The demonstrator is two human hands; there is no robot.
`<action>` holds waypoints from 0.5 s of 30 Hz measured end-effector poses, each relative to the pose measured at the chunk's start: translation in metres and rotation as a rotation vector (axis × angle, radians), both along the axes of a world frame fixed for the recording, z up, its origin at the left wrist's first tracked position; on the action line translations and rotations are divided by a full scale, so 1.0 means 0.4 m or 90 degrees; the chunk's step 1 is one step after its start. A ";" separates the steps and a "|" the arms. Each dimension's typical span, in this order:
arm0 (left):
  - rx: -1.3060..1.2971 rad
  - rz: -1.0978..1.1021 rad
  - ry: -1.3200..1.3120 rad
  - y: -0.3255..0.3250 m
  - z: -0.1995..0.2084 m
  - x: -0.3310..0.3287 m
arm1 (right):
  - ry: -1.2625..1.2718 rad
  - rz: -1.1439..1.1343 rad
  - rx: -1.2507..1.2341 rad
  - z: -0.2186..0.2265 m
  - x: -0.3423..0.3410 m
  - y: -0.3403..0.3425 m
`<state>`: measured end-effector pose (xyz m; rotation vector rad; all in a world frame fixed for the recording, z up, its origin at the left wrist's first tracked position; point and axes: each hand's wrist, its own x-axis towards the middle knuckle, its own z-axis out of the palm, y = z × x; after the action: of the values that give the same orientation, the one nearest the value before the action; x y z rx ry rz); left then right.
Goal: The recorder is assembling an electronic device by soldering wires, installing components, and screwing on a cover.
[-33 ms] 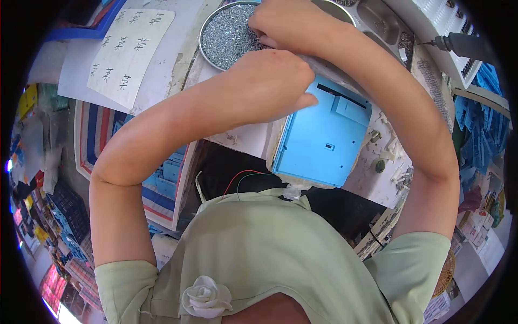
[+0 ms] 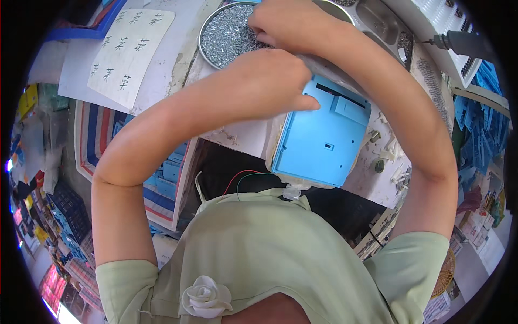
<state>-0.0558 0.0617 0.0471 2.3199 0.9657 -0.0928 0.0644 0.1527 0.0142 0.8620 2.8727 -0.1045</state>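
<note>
My right hand [image 2: 286, 24] reaches over a round metal dish [image 2: 202, 39] heaped with small silver screws [image 2: 229, 38]. Its fingers are curled together at the right side of the heap, and what they hold is hidden. My left hand [image 2: 272, 81] is just nearer to me, back upward, with its thumb sticking out over the upper left edge of a blue plastic casing [image 2: 315, 140]. The other left fingers are out of sight beneath the hand. The casing, a flat panel with a slot and small holes, lies on a pale support [image 2: 270, 146] in front of me.
A screwdriver-like power tool [image 2: 464, 44] points in from the right beside a white ribbed tray [image 2: 431, 27]. Metal trays [image 2: 380, 21] stand at the back. Left are a handwritten sheet [image 2: 129, 54] and a striped-lined box [image 2: 94, 135] with blue parts. Red and green wires [image 2: 237, 178] hang near my lap.
My left hand has shifted very slightly, its thumb reaching a bit farther right over the blue casing. My right hand stays at the screws.
</note>
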 end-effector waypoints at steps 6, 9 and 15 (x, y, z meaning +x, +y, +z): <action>0.436 0.203 -0.043 0.051 -0.116 -0.134 | 0.244 -0.099 0.114 0.008 0.101 -0.016; 0.378 0.202 -0.096 0.047 -0.153 -0.173 | 0.482 -0.224 -0.048 0.103 0.206 -0.149; 0.356 0.307 -0.130 0.038 -0.134 -0.173 | 0.495 -0.373 -0.093 0.089 0.388 -0.478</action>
<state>-0.1251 0.0770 -0.0064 2.4232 1.5577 0.6734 0.2194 -0.0385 0.0500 1.9521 3.0421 -0.8692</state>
